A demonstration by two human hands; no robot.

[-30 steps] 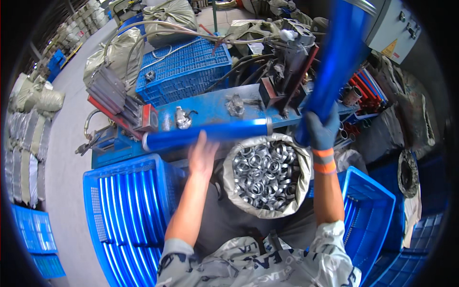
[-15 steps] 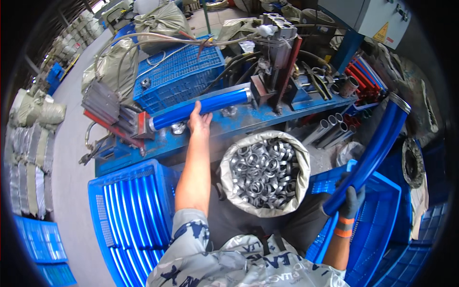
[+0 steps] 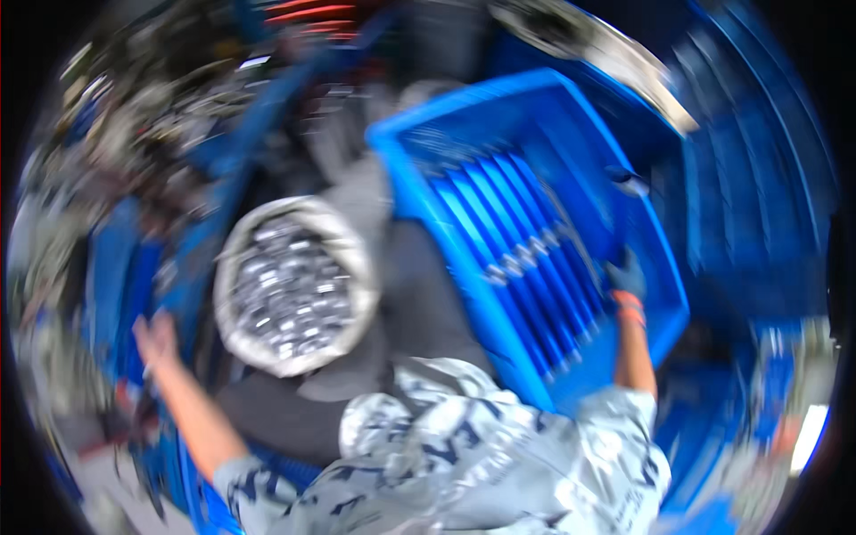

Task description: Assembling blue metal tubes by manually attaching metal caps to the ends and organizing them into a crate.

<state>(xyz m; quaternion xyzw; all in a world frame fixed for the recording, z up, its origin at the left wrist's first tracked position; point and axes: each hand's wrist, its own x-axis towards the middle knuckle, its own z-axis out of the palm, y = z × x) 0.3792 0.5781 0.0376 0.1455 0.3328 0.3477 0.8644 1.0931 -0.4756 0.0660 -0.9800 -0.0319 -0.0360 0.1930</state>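
The picture is smeared by motion. My right hand (image 3: 627, 275), in a dark glove with an orange band at the wrist, is closed round a blue tube (image 3: 619, 221) inside the blue crate (image 3: 539, 385) on the right. A metal ring caps the tube's far end. Several more blue tubes (image 3: 473, 209) with metal-ringed ends lie in rows in that crate, left of the held one. My bare left hand (image 3: 158, 343) reaches out at the left, fingers apart, beside a blue tube (image 3: 143, 281) at the bench. Blur hides whether it touches that tube.
Between my arms stands a pale sack (image 3: 234, 334) full of metal rings (image 3: 294, 290). The blue bench edge (image 3: 236, 169) runs along the left. Stacked blue crates (image 3: 744, 178) stand beyond the right crate. Red tubes (image 3: 312, 11) show at the top.
The view has swung right. My right hand has lowered its blue tube from a raised slant into the right crate. My left hand stays out by the bench, fingers spread.
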